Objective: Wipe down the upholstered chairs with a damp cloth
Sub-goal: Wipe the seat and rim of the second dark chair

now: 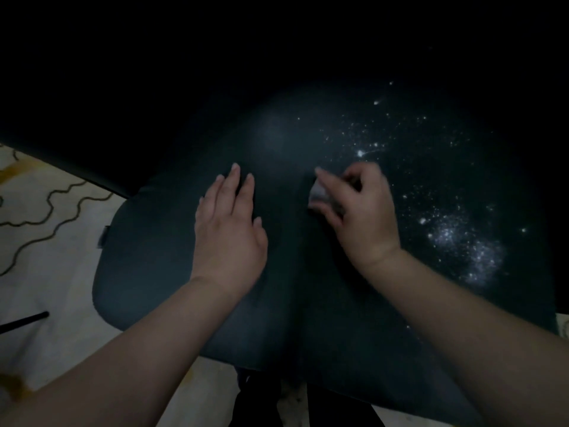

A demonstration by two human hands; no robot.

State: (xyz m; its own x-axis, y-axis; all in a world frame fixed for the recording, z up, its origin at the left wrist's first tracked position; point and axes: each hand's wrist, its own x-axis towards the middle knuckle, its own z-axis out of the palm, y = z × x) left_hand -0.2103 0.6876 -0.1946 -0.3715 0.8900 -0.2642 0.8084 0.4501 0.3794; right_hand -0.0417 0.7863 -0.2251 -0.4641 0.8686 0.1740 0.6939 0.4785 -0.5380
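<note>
Dark upholstery of chair seat [172,257] fills view, white specks [462,241] scattered over seat's right half. Left hand [228,232] flat on seat centre, fingers straight, holding nothing. Right hand [360,211] just beside it, fingers curled round small pale cloth [318,194]. Advice: keep left hand bracing seat, sweep cloth toward specks in overlapping strokes, fold cloth to clean face when it loads up.

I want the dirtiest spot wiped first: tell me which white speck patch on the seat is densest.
The patch near the seat's right edge, right of the right hand holding the cloth. Its specks cluster thickly; those above the hand are scattered.
</note>
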